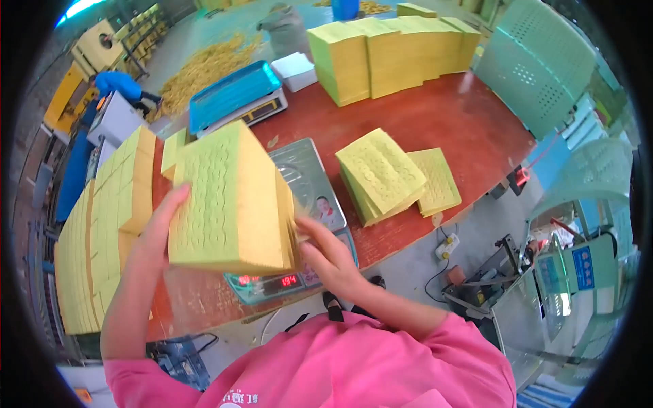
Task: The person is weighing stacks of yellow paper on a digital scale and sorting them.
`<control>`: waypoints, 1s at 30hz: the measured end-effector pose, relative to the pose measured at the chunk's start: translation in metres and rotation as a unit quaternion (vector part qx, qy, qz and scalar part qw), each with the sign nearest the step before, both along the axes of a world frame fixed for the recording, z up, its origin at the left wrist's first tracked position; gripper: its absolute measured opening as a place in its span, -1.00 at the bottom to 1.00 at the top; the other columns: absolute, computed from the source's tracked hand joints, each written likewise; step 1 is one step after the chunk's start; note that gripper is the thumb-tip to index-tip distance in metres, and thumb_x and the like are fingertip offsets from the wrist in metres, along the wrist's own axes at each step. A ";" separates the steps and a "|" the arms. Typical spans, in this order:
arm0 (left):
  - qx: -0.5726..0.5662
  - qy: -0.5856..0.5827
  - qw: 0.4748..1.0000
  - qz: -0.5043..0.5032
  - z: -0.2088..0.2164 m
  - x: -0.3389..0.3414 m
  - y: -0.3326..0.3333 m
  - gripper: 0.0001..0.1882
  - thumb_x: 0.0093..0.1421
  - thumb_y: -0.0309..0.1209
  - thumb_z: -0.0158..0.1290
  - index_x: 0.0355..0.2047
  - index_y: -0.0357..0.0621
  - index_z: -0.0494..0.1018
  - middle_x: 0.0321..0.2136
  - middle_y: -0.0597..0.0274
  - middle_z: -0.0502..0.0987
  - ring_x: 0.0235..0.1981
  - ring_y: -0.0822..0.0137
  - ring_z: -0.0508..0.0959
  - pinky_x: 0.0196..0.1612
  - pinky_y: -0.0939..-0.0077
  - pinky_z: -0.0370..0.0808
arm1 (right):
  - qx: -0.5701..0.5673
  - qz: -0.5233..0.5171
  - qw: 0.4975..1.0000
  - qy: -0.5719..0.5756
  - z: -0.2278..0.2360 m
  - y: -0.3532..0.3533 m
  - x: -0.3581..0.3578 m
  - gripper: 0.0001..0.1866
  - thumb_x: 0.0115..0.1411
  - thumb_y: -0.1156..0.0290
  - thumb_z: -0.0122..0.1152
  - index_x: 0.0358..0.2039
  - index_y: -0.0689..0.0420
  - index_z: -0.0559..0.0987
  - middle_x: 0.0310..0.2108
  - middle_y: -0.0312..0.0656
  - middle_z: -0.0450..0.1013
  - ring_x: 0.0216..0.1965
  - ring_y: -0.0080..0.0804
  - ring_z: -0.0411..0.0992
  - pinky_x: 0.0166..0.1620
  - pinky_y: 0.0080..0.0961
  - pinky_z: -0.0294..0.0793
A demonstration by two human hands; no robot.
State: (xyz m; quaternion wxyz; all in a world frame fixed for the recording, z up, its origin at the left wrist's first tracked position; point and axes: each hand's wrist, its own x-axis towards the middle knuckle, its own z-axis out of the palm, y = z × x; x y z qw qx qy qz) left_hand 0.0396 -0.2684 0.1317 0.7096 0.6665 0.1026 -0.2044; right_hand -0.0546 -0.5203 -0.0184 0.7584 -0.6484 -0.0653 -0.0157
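Observation:
Between my two hands is a thick stack of yellow joss paper (211, 197), tilted, with rows of curved punched marks on its face. My left hand (166, 214) grips its left side, the fingers partly hidden behind it. My right hand (326, 251) is closed at its right edge, where a few thinner layers stand slightly apart. Beneath and behind the stack lies a digital scale (303, 170) with a metal plate and a lit red display; the stack covers much of it. Right of the scale sit another punched stack (381, 170) and a lower one (441, 180).
Tall yellow stacks line the red table's (469, 115) back (401, 61) and left side (109, 224). A blue-tray scale (235, 98) stands beyond my hands, beside a white stack (294, 71). A green perforated chair (537, 61) is at right. Far left, a person in blue (119, 85) bends over.

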 end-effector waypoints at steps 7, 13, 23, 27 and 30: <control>0.012 -0.033 0.998 -0.058 -0.021 0.029 0.016 -0.37 0.26 0.02 0.00 0.18 -0.17 0.34 0.03 0.16 0.49 0.02 0.33 0.49 0.07 0.42 0.43 | 0.274 0.089 0.907 0.309 -0.053 0.004 -0.008 -0.62 0.36 0.21 0.02 0.03 0.22 0.44 -0.11 -0.23 0.49 -0.05 -0.44 0.46 -0.01 -0.41 0.48; 0.017 -0.040 0.999 0.003 -0.017 0.000 0.005 -0.41 0.31 -0.02 -0.06 0.19 -0.17 0.32 0.01 0.18 0.50 0.02 0.33 0.49 0.07 0.42 0.42 | 0.225 0.136 0.933 0.247 -0.019 -0.016 -0.014 -0.57 0.33 0.13 0.10 0.02 0.21 0.47 -0.13 -0.29 0.47 -0.12 -0.57 0.42 -0.07 -0.52 0.47; -0.055 -0.252 0.965 -0.052 0.019 0.038 -0.159 -0.49 0.38 -0.06 -0.19 0.17 -0.14 0.31 0.02 0.20 0.46 0.04 0.30 0.47 0.07 0.36 0.45 | 0.061 0.042 0.997 -0.030 0.071 -0.227 0.049 -0.57 0.30 0.15 0.12 -0.06 0.30 0.47 -0.29 -0.25 0.44 -0.24 -0.58 0.33 -0.20 -0.53 0.37; -0.112 -0.235 0.964 -0.045 0.000 0.079 -0.313 -0.46 0.38 -0.03 -0.20 0.18 -0.13 0.30 0.04 0.18 0.45 0.06 0.28 0.46 0.10 0.31 0.43 | 0.020 0.020 0.999 0.024 0.056 -0.367 0.090 -0.49 0.34 0.14 0.06 0.12 0.29 0.39 -0.02 -0.24 0.43 0.03 -0.51 0.33 0.09 -0.50 0.33; -0.172 -0.155 0.965 -0.119 -0.030 0.111 -0.410 -0.39 0.31 -0.02 -0.04 0.22 -0.15 0.25 0.11 0.13 0.40 0.12 0.20 0.43 0.14 0.20 0.42 | 0.014 -0.022 0.997 0.069 0.028 -0.450 0.121 -0.43 0.33 0.11 0.06 0.17 0.30 0.36 0.06 -0.18 0.41 0.11 -0.44 0.30 0.18 -0.47 0.25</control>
